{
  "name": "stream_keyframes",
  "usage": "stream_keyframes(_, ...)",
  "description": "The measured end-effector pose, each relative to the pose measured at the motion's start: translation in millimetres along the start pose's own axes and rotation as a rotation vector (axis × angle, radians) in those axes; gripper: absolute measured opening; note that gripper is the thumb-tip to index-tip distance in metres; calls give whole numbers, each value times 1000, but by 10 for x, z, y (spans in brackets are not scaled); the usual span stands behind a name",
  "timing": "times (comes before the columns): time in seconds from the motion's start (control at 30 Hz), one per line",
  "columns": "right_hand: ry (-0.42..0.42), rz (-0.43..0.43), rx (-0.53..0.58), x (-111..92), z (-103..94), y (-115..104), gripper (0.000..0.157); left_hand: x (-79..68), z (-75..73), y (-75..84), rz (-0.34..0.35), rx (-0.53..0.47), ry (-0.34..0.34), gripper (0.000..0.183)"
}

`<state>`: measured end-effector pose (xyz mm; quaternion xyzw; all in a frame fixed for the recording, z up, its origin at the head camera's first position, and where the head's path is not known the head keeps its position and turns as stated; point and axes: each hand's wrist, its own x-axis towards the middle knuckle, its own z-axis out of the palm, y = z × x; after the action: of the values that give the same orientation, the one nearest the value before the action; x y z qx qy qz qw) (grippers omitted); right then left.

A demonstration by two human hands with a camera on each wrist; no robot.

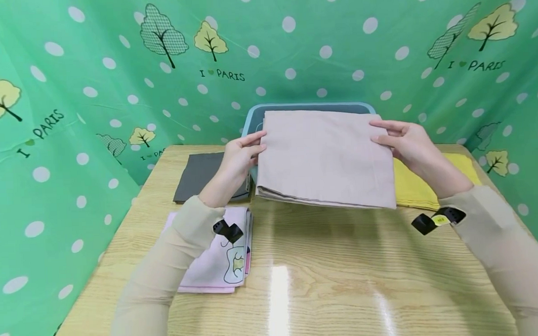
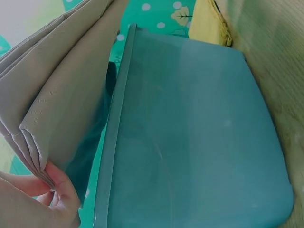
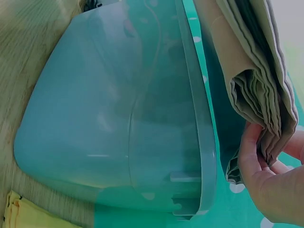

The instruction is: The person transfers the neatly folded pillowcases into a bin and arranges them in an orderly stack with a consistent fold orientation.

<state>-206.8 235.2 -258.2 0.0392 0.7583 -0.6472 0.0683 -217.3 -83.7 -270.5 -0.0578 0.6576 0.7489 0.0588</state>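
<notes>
A folded beige cloth (image 1: pixel 326 158), several layers thick, is held up over a blue plastic bin (image 1: pixel 311 106) and hides most of it. My left hand (image 1: pixel 236 161) pinches the cloth's left edge between thumb and fingers. At the opposite edge my right hand (image 1: pixel 406 146) grips it the same way. In the right wrist view the stacked folds of the beige cloth (image 3: pixel 247 85) hang beside the rim of the bin (image 3: pixel 199 123). A dark bluish layer (image 2: pixel 88 156) shows along the cloth in the left wrist view; I cannot tell whether it belongs to it.
On the wooden table (image 1: pixel 326 284) a folded dark grey cloth (image 1: pixel 200 170) lies left of the bin. Nearer me is a folded pink cloth (image 1: pixel 201 269) with a printed figure. A folded yellow cloth (image 1: pixel 412 187) lies to the right. A green dotted curtain (image 1: pixel 291 53) surrounds the table.
</notes>
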Motion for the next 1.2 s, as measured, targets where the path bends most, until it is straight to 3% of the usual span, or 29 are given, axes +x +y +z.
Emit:
stream_keyframes(0.2, -31, 47, -54, 95, -15, -84, 59, 93, 10, 61, -31, 7, 16, 35)
stream_keyframes(0.63, -81, 99, -13, 327, -31, -227, 59, 261, 11, 170, -62, 31, 32, 36)
stream_keyframes(1.07, -83, 146, -130, 528, -27, -358, 56, 401, 25, 254, -85, 77, 45, 36)
stream_keyframes(1.2, -81, 155, -120, 591, -27, -405, 56, 442, 39, 286, -97, 81, 56, 36)
